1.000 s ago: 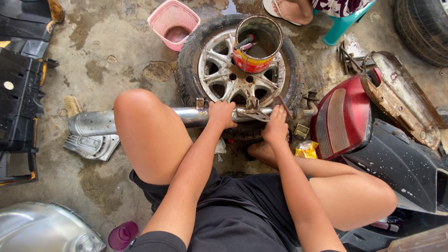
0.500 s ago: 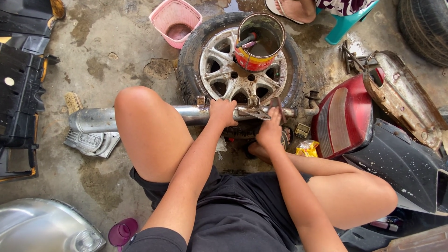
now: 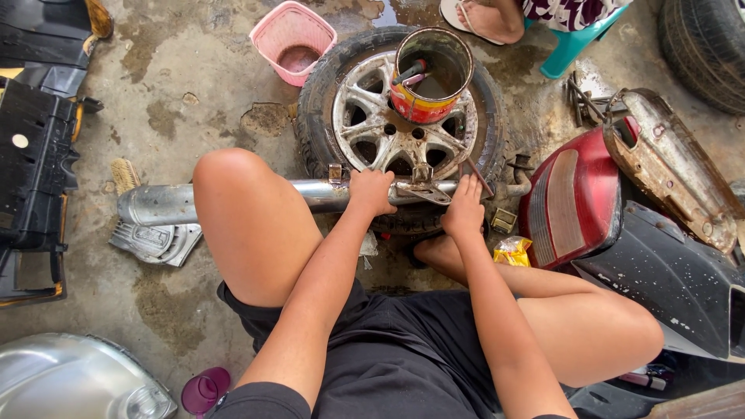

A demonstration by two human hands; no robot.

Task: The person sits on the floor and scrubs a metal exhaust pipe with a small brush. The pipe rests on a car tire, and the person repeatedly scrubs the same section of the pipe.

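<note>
Exhaust pipe (image 3: 233,200): left hand (image 3: 371,191) clamping it, right hand (image 3: 464,209) pressing flat, fingers apart; pipe risking rolling off wheel (image 3: 400,128).

exhaust pipe (image 3: 233,200) partly hidden behind the knee, black tyre (image 3: 710,46) cut off at the corner

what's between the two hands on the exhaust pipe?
Head view: between left hand and right hand, the exhaust pipe runs on, carrying a small metal bracket.
</note>
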